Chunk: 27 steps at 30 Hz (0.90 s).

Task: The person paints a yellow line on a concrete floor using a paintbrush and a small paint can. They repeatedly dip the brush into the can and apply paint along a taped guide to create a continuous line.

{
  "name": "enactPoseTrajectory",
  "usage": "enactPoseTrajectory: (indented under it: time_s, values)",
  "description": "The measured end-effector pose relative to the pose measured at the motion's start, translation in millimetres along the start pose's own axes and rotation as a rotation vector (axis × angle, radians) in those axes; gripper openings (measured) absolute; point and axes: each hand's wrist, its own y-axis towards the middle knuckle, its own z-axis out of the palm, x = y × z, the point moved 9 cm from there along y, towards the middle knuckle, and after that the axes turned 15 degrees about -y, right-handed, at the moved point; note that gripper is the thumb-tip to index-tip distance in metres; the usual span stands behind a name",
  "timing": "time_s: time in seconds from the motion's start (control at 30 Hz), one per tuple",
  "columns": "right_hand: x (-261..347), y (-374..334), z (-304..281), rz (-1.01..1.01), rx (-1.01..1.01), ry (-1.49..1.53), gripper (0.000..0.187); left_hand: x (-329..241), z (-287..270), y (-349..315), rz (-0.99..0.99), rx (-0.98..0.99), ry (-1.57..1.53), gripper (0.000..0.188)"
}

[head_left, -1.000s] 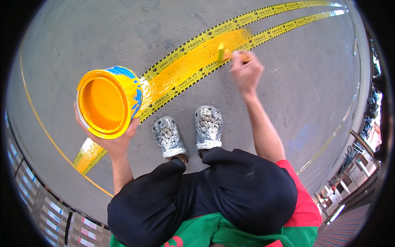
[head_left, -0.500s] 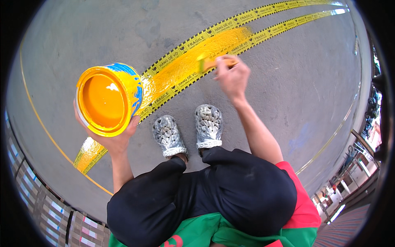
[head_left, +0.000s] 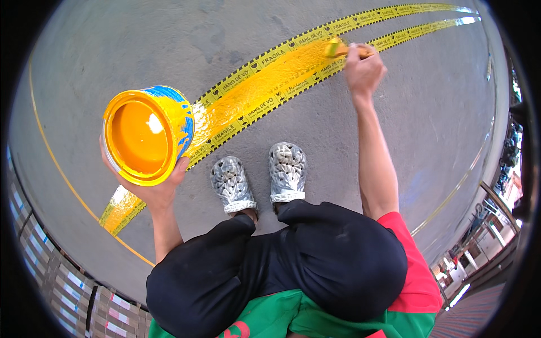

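My left hand [head_left: 160, 188] grips a paint can [head_left: 183, 121] from below, its fingers mostly hidden behind it. The can is tilted toward me, blue and smeared with yellow, with yellow-orange paint [head_left: 138, 138] inside. Closed round the handle of a paintbrush [head_left: 341, 49], my right hand [head_left: 365, 70] is stretched out to the far right. The brush's yellow bristles are at the far end of a fresh yellow stripe [head_left: 253, 90] on the floor. Strips of yellow warning tape [head_left: 270, 106] with black edging border the stripe on both sides.
My feet in grey-and-white clogs [head_left: 287, 169] rest on the grey concrete floor [head_left: 141, 50], close to the tape. A thin yellow line [head_left: 62, 174] crosses the floor at left. Stacked slatted material [head_left: 73, 290] stands lower left, and assorted gear [head_left: 479, 231] lines the right rim.
My right hand and the paintbrush have moved forward and to the right, from the near tape to the stripe's far end. The can in my left hand has stayed nearly still.
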Motion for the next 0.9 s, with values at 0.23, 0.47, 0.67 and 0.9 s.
enactPoseTrajectory:
  time_s: [0.23, 0.47, 0.67, 0.9]
  values:
    - [91, -137, 56, 0.056, 0.423, 0.436, 0.021, -2, 10, 3, 0.037, 0.067, 0.045, 0.122]
    - [-22, -10, 5, 0.204, 0.061, 0.189, 0.019, -2, 3, 1, 0.02, 0.02, 0.008, 0.122]
    - [30, -37, 3, -0.286, 0.015, -0.039, 0.008, -1, -1, 0, 0.013, 0.007, 0.003, 0.119]
    - [140, -181, 42, -0.365, 0.515, 0.667, 0.013, -5, 3, 1, 0.035, 0.025, 0.046, 0.118]
